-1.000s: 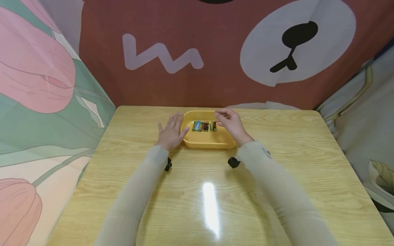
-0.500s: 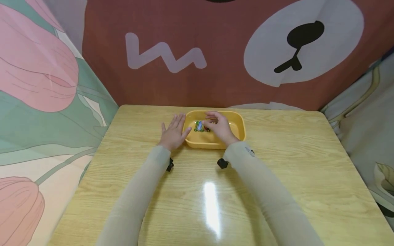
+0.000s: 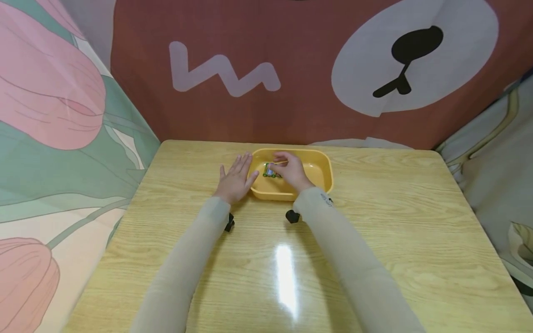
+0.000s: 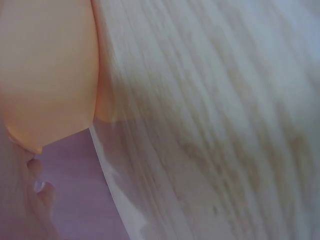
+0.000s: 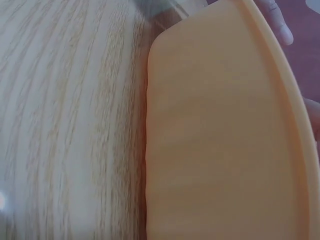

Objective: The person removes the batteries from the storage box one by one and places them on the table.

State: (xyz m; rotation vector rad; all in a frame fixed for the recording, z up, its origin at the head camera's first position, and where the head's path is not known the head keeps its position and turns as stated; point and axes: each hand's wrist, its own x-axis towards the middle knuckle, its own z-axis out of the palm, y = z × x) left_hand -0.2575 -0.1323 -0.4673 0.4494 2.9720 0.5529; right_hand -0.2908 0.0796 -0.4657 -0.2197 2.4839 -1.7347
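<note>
Several small batteries [image 3: 268, 171], with green and pale blue casings in sight, lie in a row inside a yellow plastic tray [image 3: 276, 196]. My left hand [image 3: 234, 181] is spread flat along the tray's left wall, its thumb at the rim. Reaching into the tray, my right hand [image 3: 292, 171] has bent fingers, with thumb and index tips right over the batteries. It hides the right part of the row, and I cannot tell whether it pinches one. The right wrist view shows mainly the tray's outer wall [image 5: 215, 130], with fingertips [image 5: 284, 34] past the rim.
The tray stands near the back edge of a wooden table [image 3: 374, 222]. Behind it hangs a brown cloth [image 3: 258, 120] with a cartoon bear face, and a floral cloth [image 3: 54, 138] hangs at the left. Black wrist cameras [image 3: 293, 216] sit below both wrists.
My right hand has moved left from the tray's right side to above the batteries, covering the right-hand ones. My left hand stays at the left wall.
</note>
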